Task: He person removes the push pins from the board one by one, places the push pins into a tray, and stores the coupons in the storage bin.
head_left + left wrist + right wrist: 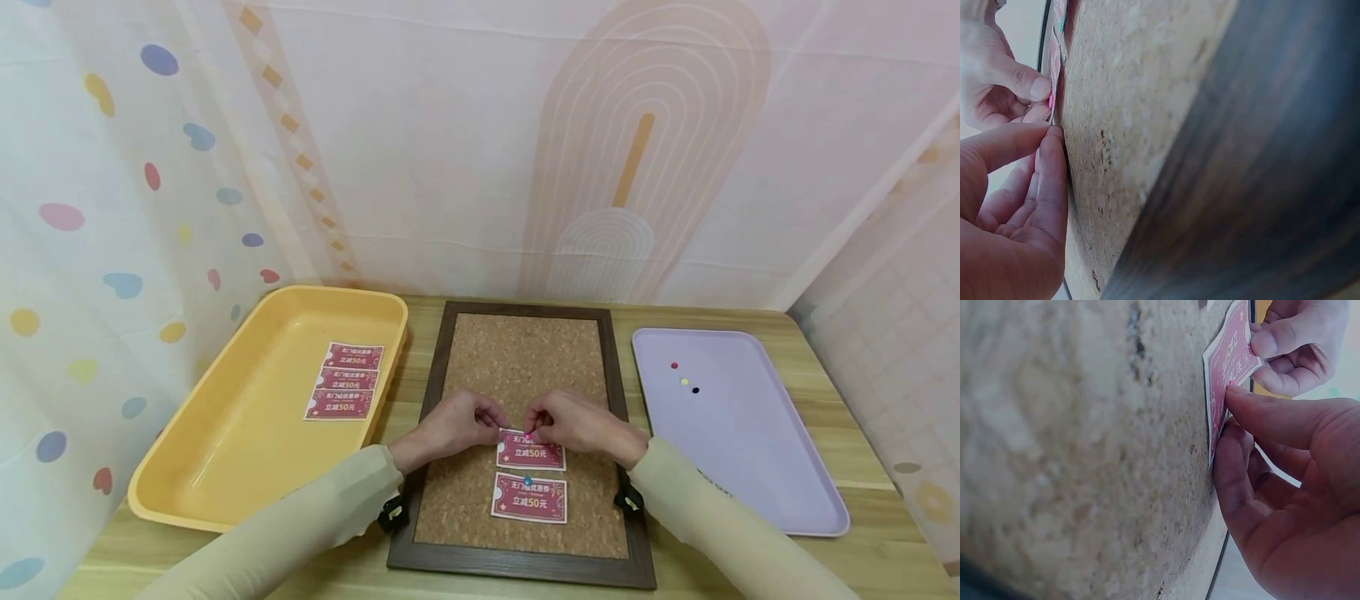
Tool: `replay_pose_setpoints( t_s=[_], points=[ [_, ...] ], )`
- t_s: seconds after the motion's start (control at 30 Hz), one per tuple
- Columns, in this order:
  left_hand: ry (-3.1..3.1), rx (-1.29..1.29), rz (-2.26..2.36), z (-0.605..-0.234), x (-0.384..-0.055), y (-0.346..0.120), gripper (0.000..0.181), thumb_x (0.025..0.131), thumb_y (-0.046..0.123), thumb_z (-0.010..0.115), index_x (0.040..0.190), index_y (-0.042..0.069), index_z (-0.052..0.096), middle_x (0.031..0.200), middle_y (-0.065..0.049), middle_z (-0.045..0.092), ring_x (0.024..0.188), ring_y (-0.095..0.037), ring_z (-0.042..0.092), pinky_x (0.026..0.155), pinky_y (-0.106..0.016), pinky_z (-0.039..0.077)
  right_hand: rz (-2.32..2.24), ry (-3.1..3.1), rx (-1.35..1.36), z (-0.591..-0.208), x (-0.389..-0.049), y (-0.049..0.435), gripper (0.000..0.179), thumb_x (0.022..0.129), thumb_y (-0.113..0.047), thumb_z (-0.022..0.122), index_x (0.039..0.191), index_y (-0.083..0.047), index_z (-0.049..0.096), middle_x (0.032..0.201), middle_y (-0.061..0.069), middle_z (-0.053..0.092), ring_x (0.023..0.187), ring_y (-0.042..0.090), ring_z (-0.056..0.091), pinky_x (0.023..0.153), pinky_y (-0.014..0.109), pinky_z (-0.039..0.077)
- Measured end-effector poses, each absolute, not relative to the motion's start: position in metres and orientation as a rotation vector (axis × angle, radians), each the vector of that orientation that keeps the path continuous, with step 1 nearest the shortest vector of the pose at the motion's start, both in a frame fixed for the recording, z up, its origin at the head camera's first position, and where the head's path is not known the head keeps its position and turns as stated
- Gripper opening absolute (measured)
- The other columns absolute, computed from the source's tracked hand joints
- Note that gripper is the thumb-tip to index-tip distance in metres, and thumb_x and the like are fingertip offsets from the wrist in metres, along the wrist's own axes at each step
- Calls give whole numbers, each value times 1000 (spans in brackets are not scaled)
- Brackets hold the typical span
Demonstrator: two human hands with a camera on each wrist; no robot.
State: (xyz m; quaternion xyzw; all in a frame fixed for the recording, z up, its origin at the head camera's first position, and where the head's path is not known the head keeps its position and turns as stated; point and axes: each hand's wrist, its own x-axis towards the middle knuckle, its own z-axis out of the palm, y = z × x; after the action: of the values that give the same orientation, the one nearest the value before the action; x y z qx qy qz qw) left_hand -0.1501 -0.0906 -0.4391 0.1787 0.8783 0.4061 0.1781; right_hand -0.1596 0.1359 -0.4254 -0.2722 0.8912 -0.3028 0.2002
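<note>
A red printed coupon (531, 452) lies on the cork board (525, 358), above a second coupon (529, 500) that has a blue push pin (527, 481) at its top. My left hand (459, 423) pinches the upper coupon's top left corner between thumb and finger. At that coupon's top edge my right hand (576, 423) pinches a pink push pin (528, 436). In the right wrist view the coupon (1229, 362) bends up off the cork near the left fingers. How deep the pink pin sits is hidden by the fingers.
To the left, a yellow tray (225, 417) holds 3 more coupons (345, 381) along its right side. A lilac tray (742, 433) on the right holds a red pin (674, 365), a yellow pin (684, 382) and a black pin (695, 390). A dark wooden frame (517, 560) borders the cork.
</note>
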Motion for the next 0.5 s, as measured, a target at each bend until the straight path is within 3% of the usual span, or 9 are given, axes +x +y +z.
replay_pose_setpoints(
  t_s=[0.5],
  points=[
    [2477,511,1159,-439,-150,-91,6,88,8,80,94,8,79,81,4,72,74,-7,62,69,-25,51,-809,2507,-807,-424,-159,135,17,93,-3,74,84,-16,70,76,-9,62,67,7,54,62,25,43]
  ],
)
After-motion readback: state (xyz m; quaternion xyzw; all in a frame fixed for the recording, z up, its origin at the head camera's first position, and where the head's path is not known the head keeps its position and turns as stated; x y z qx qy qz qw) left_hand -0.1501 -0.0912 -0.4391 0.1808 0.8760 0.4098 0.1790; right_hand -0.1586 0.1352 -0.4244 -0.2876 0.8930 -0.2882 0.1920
